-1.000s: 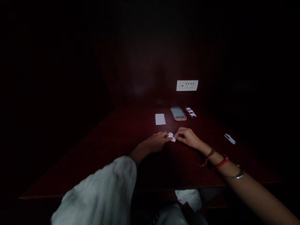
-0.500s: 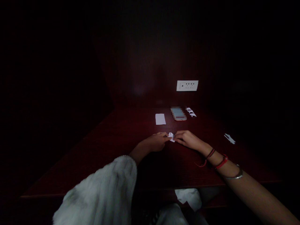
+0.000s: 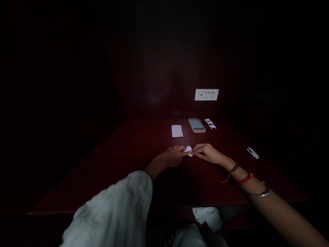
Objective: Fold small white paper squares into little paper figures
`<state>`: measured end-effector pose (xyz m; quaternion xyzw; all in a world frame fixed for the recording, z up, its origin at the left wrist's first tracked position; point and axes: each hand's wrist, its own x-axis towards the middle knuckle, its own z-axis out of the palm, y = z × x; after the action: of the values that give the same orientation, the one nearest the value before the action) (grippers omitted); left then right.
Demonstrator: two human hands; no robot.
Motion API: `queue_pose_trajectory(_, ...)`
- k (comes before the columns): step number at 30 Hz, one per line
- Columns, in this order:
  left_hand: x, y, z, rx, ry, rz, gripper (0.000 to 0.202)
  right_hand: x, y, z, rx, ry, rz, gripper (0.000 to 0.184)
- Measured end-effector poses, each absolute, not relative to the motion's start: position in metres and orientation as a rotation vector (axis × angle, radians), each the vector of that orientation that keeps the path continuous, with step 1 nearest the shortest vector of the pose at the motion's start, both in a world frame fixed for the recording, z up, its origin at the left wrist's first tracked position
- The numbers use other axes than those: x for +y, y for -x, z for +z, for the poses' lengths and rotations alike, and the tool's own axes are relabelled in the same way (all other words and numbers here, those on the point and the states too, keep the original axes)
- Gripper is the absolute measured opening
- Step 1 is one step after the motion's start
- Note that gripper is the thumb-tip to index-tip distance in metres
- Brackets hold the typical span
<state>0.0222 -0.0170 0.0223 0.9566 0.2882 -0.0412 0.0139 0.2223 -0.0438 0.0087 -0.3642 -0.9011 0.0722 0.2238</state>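
The small white folded paper piece (image 3: 188,150) lies on the dark red wooden counter (image 3: 128,171) directly between the left hand (image 3: 172,157) and right hand (image 3: 207,153), both fingertip grips pinched on its opposite ends

On the table (image 3: 128,164) a small folded paper (image 3: 188,150) lies between the left hand (image 3: 172,156) and the right hand (image 3: 207,153). Behind it sits a paper sheet (image 3: 177,130), with a phone (image 3: 196,125) to its right and paper scraps (image 3: 210,123) further right. Another scrap (image 3: 253,152) lies far right. A wall socket (image 3: 206,94) is behind the table.
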Motion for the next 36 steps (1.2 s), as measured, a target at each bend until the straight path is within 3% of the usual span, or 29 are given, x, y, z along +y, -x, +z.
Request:
queue_pose_trajectory(20, -0.018, -0.021, 0.021, 0.847, -2.964, -0.065, 0.054, -0.046, -0.226, 0.011, -2.592, 1.136, 0.031, 0.026)
queue_pose_trajectory(28, -0.007, -0.019, 0.018, 0.796, -2.834, -0.258, 0.062, -0.047, -0.224, 0.013, -2.602, 1.188, -0.022, 0.026)
queue_pose_trajectory(36, -0.021, -0.021, 0.022, 0.903, -2.887, -0.245, 0.055, -0.046, -0.223, 0.008, -2.598, 1.2, -0.125, 0.023)
